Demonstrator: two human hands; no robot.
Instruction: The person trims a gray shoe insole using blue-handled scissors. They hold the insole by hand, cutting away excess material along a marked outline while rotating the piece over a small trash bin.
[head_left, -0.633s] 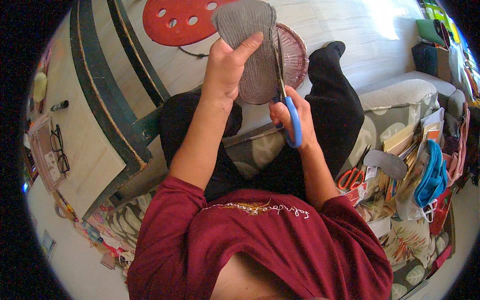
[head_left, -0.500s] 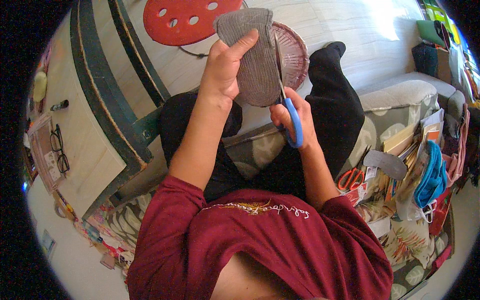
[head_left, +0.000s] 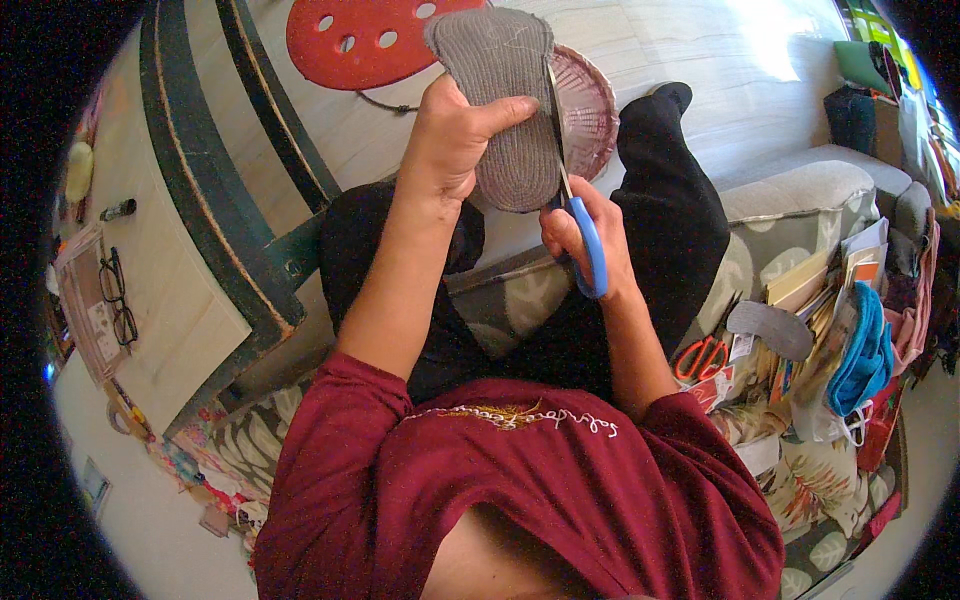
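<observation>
View: head camera, looking down at both hands.
Left hand (head_left: 455,135): grasping the grey ribbed piece by its left edge; thumb is pressing across the top face, other fingers are mostly hiding behind.
Grey ribbed piece (head_left: 515,130): being held up in front of the knees, long axis running roughly away from the body, rounded end pointing toward the wearer.
Right hand (head_left: 592,228): gripping the blue-handled scissors, fingers wrapping the handles.
Blue-handled scissors (head_left: 592,252): pointing away from the body, blades lying along the piece's right edge; how deep they are biting is too fine to make out.
Pink basket (head_left: 592,110): sitting beyond the piece, partly hiding behind it.
Red seat (head_left: 365,55): showing four holes, standing at the far side, left of the basket.
Person's right side: orange-handled scissors (head_left: 703,358) are lying near a curved grey piece (head_left: 770,330); a teal cloth (head_left: 866,350) is resting farther right.
Person's left side: black-framed glasses (head_left: 125,326) are lying on a pale tabletop (head_left: 190,300).
</observation>
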